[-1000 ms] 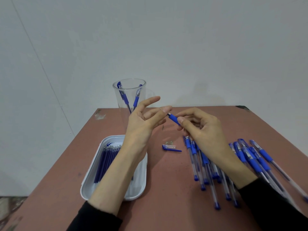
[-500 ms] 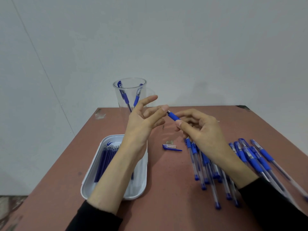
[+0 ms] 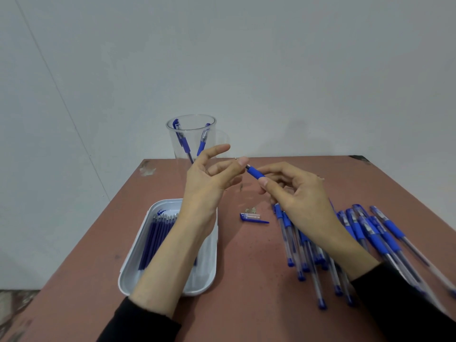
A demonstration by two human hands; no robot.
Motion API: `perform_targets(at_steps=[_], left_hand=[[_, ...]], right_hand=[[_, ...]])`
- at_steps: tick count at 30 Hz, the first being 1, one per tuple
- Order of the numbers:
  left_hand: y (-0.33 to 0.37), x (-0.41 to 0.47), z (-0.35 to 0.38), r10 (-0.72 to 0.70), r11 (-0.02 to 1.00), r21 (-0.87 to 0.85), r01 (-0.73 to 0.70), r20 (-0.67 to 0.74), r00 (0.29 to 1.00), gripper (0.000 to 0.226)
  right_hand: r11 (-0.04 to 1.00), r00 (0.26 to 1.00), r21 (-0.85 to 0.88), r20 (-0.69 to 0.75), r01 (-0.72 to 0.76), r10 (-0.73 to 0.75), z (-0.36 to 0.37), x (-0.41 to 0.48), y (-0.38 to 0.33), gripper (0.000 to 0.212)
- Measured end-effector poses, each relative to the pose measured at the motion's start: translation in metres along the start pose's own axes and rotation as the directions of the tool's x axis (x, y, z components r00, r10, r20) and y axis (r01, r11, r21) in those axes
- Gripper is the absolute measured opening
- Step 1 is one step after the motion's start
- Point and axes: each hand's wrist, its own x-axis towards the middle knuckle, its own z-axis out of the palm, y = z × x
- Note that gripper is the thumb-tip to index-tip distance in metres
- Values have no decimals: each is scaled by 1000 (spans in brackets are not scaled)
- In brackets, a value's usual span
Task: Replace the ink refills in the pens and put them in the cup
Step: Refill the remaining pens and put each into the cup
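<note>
My right hand [image 3: 298,193] grips a pen [image 3: 255,173] by its blue rubber grip, raised above the table. My left hand [image 3: 209,178] pinches the pen's front tip between thumb and fingertips, with the forefinger stretched upward. The pen's rear part is hidden behind my right hand. A clear plastic cup [image 3: 191,137] stands at the table's far edge behind my left hand, with two blue pens inside. A white tray [image 3: 138,262] of dark blue refills lies under my left forearm. A blue pen cap [image 3: 253,217] lies on the table between my hands.
A heap of several blue pens [image 3: 365,240] is spread over the right side of the reddish-brown table [image 3: 246,280], partly under my right forearm. A tiny piece [image 3: 251,210] lies just beyond the cap. A white wall stands behind the table.
My hands have drawn slightly apart, so more of the blue grip shows between them. The left fingers have shifted along the pen's tip. Nothing on the table has moved.
</note>
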Motion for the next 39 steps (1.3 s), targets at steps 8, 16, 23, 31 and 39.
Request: perform_targets(at_steps=[8, 16, 23, 31, 39], left_hand=[[2, 0, -1, 7, 1000, 18, -7, -2, 1000, 49], [2, -1, 0, 25, 993, 116, -26, 12, 1000, 39], [-18, 6, -2, -1, 565, 805, -180, 219, 976, 28], [-32, 5, -3, -211, 134, 922, -363, 384, 899, 23], [-9, 9, -14, 89, 514, 834, -201, 181, 979, 12]], right_hand=[[998, 998, 46, 37, -50, 49, -1, 1, 0, 17], [971, 978, 146, 121, -188, 171, -9, 6, 5, 13], [985, 982, -82, -122, -153, 143, -13, 11, 20, 15], [982, 981, -135, -158, -134, 112, -15, 13, 24, 12], [939, 995, -344, -89, 18, -52, -18, 11, 25, 19]])
